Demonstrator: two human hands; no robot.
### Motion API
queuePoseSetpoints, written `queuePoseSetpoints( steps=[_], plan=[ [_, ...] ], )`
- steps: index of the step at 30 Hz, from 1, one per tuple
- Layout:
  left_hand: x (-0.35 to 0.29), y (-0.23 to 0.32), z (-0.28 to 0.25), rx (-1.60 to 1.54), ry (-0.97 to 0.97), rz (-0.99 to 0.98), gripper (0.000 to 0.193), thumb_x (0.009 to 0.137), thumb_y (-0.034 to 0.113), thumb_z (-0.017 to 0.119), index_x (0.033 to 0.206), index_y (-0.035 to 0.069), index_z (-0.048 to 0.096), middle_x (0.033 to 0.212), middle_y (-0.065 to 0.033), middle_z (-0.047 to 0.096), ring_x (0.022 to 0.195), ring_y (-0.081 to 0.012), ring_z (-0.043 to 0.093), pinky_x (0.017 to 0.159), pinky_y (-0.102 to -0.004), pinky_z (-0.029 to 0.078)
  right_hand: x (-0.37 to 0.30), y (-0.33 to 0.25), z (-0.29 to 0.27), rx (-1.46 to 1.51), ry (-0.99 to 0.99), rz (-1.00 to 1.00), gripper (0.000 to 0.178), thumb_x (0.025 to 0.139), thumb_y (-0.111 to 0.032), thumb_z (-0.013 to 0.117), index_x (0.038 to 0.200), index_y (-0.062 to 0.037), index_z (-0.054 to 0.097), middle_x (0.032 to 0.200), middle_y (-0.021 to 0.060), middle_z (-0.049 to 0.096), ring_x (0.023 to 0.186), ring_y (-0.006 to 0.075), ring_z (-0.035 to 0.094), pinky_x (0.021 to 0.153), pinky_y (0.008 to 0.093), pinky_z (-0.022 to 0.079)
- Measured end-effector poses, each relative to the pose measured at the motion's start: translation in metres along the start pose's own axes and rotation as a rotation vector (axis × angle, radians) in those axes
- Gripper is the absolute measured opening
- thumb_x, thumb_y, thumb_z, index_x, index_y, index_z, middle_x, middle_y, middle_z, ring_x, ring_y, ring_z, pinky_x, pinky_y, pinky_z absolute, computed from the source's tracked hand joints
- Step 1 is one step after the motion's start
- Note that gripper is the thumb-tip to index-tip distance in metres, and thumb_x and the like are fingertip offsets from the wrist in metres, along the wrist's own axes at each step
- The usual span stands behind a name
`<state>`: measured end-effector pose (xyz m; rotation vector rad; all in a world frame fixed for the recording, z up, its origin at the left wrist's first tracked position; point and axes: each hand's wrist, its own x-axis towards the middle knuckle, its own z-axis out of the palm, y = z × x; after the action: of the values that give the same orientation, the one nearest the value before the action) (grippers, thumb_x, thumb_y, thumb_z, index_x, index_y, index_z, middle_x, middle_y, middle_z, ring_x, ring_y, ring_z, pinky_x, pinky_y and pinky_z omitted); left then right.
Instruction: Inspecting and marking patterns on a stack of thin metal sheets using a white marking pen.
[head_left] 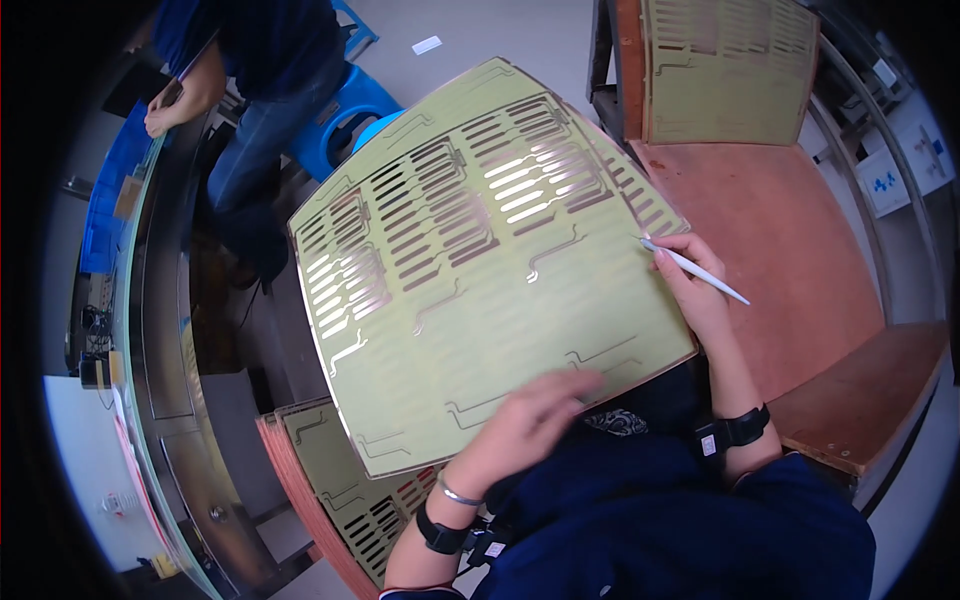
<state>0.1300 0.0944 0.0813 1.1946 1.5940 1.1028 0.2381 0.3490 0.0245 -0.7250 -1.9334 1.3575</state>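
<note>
Head view: green slotted panel (480, 345) lies before the torso, second panel (640, 195) peeking out underneath at right. Right hand (695, 296) pinches white pen (715, 283), tip near panel's right edge. Left hand (530, 420) blurred at near edge; can't tell grip. Panel looks light, thin, fairly stiff, slick; traces probably scratch. Hold opposite bare edges.

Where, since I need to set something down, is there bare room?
The brown board has a broad bare patch: the upright panel borders it behind, the ledge in front, the right hand and its pen at left. Crowded: the near edge of the big panel, where the left hand is, and lower left, where it partly covers a lower panel.
</note>
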Motion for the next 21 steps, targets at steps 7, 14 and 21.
queuePoseSetpoints(
  steps=[7, 14, 21],
  plan=[
    [-0.069, -0.062, -0.041, 0.927, 0.686, -0.325, 0.048, 0.087, 0.001, 0.053, 0.135, 0.005, 0.051, 0.144, -0.0198, 0.042, 0.134, -0.0374, 0.038, 0.112, -0.0429, 0.03, 0.009, 0.001, -0.011, 0.059, 0.084, 0.023, 0.024, 0.098, -0.019, 0.055, 0.102, 0.0028, 0.064, 0.089, 0.0098, 0.07, 0.076, 0.0108, 0.064, 0.072, 0.024, 0.052],
    [-0.14, -0.112, -0.056, 0.815, 1.162, -0.593, 0.045, 0.098, 0.014, 0.043, 0.142, 0.004, 0.042, 0.146, -0.0196, 0.04, 0.136, -0.035, 0.037, 0.111, -0.0419, 0.03, 0.021, 0.003, -0.003, 0.113, 0.049, 0.061, 0.026, 0.1, -0.019, 0.052, 0.107, 0.0034, 0.062, 0.094, 0.0121, 0.07, 0.082, 0.0128, 0.066, 0.076, 0.025, 0.052],
    [-0.14, -0.111, -0.056, 0.749, 1.209, -0.686, 0.046, 0.099, 0.013, 0.041, 0.143, 0.002, 0.038, 0.144, -0.0204, 0.041, 0.133, -0.0364, 0.041, 0.109, -0.0411, 0.032, 0.009, -0.03, 0.026, -0.097, -0.284, 0.02, 0.025, 0.095, -0.015, 0.055, 0.117, -0.0029, 0.06, 0.094, 0.0106, 0.071, 0.085, 0.0197, 0.068, 0.077, 0.029, 0.052]
  ],
)
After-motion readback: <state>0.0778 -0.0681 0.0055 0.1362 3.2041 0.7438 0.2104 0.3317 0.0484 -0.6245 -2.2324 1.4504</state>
